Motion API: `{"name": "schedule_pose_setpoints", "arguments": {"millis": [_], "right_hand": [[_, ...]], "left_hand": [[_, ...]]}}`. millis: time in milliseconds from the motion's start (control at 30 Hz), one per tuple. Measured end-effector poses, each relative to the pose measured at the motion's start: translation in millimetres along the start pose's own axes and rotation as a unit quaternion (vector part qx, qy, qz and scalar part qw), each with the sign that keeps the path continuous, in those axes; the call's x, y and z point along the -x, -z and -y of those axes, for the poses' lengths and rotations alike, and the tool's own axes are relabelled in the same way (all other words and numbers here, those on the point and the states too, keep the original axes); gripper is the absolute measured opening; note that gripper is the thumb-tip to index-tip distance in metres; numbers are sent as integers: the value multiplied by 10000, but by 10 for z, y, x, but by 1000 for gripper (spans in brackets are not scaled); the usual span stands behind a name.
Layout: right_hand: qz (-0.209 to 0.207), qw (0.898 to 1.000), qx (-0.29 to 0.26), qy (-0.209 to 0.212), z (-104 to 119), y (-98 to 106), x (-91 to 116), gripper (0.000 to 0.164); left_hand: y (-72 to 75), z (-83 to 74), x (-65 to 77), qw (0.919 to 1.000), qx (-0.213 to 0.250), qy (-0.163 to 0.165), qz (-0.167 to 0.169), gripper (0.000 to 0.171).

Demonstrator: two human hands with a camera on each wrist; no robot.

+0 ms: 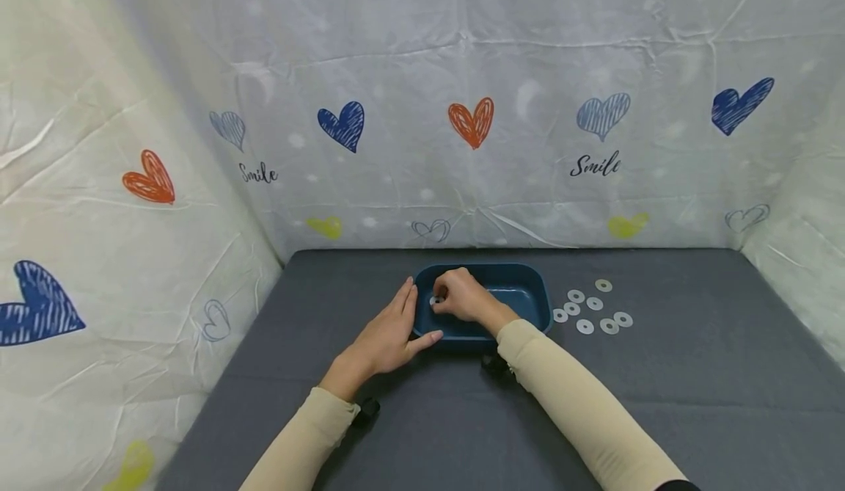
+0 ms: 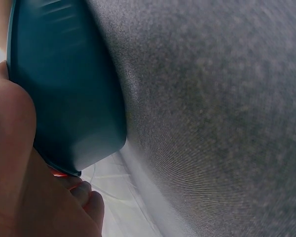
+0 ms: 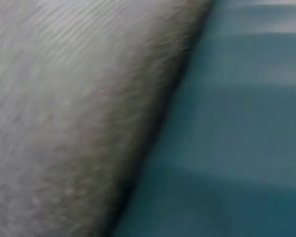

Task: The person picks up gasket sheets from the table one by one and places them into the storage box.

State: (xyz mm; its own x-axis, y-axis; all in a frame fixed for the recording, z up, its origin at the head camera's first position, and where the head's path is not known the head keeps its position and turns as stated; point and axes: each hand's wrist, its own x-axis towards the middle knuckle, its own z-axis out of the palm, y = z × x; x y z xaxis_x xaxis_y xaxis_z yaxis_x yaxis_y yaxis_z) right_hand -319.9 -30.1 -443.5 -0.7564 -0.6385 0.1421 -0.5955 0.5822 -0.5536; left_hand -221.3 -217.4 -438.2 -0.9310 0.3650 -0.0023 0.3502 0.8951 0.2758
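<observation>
A dark teal rectangular tray (image 1: pixel 515 285) rests on the grey table. Inside its left part, my right hand (image 1: pixel 465 296) pinches a flat silver washer (image 1: pixel 434 301) between thumb and fingertips. My left hand (image 1: pixel 386 337) lies along the tray's left end, fingers straight against the side and thumb by the front rim. In the left wrist view, the tray's outer wall (image 2: pixel 69 94) shows beside the left hand (image 2: pixel 19 163). Only the tray wall (image 3: pixel 237 128) and cloth appear in the blurred right wrist view; the hand is out of sight there.
Several loose washers (image 1: pixel 595 304) lie scattered on the grey tabletop (image 1: pixel 700 359) to the right of the tray. A white curtain (image 1: pixel 409 183) printed with hearts hangs behind the table and along both sides.
</observation>
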Motion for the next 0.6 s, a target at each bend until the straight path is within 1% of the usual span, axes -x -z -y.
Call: {"name": "schedule_pose_setpoints", "arguments": {"millis": [367, 600], "right_hand": [[153, 9994, 295, 34, -38, -59, -42, 20], [258, 9994, 238, -10, -38, -69, -35, 23]], "left_hand": [[-21, 9, -14, 10000, -1, -21, -34, 105], [-21, 12, -16, 10000, 26, -46, -50, 105]]}}
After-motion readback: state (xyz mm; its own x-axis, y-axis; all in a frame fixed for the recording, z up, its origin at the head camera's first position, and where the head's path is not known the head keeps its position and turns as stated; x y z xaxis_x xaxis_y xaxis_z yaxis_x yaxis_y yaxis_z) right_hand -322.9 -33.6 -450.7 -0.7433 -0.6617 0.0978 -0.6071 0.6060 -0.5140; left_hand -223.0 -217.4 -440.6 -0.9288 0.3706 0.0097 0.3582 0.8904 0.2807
